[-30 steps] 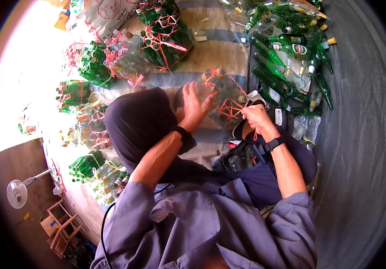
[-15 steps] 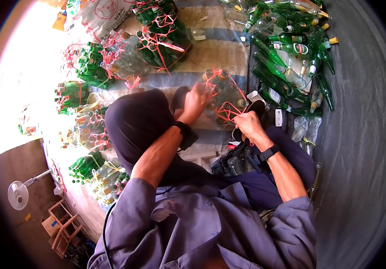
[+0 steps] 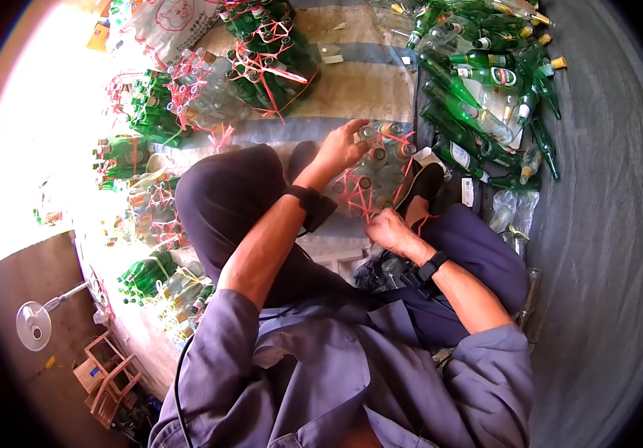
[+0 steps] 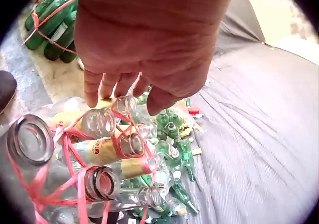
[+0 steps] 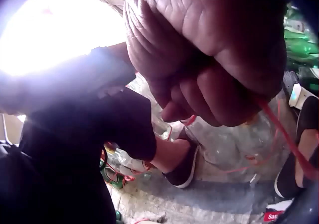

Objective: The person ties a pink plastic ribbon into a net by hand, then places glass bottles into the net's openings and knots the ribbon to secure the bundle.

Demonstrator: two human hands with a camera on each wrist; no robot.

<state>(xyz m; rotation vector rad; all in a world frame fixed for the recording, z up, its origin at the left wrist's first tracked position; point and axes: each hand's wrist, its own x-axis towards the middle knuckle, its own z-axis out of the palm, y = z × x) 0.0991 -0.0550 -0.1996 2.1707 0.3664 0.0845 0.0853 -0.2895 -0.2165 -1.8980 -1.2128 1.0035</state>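
Observation:
A bundle of clear glass bottles [image 3: 385, 168], tied round the necks with pink plastic string [image 4: 75, 186], sits between the person's feet. At its far left edge is the left hand [image 3: 341, 149]; in the left wrist view its fingers [image 4: 119, 84] reach down loosely over the bottle necks at the far side. The right hand [image 3: 396, 231], at the near side of the bundle, grips the pink string. In the right wrist view the curled fingers [image 5: 214, 97] hold it, and one length [image 5: 286, 127] runs out of the fist to the lower right.
Loose green and clear bottles [image 3: 478, 97] lie piled at the right on dark sheeting [image 3: 597, 246]. Tied bundles of green bottles [image 3: 276, 67] and clear bottles [image 3: 213, 93] stand at the left and back. A printed white sack [image 3: 176, 30] lies behind them. A shoe [image 3: 427, 185] is right beside the bundle.
The bundle has turned and tilted, its bottle tops now facing differently. My left hand has moved right and up along its far edge. The right hand has come left and nearer the body, with the string.

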